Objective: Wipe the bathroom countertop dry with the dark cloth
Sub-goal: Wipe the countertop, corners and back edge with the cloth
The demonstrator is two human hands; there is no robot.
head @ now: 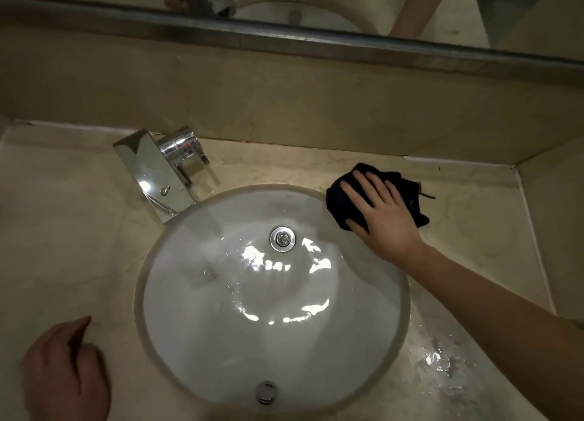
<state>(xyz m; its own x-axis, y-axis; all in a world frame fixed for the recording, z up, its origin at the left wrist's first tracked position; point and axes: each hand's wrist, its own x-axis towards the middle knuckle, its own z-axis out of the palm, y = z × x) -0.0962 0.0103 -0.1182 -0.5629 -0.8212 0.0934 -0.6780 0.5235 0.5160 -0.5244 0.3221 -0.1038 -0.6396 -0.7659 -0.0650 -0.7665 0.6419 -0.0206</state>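
Note:
A crumpled dark cloth [407, 188] lies on the beige marble countertop [63, 231] just behind and to the right of the round white sink [196, 326]. My right hand [382, 215] lies flat on top of the cloth with straight, spread fingers pressing it down. My left hand [63, 373] rests on the counter at the front left, fingers loosely bent and holding nothing. A puddle of water [439, 360] glistens on the counter at the front right, under my right forearm.
A chrome faucet [158, 171] stands behind the sink on the left, its spout over the basin. A beige backsplash [284, 104] and a mirror [316, 3] rise behind. A side wall [556, 224] closes the counter on the right.

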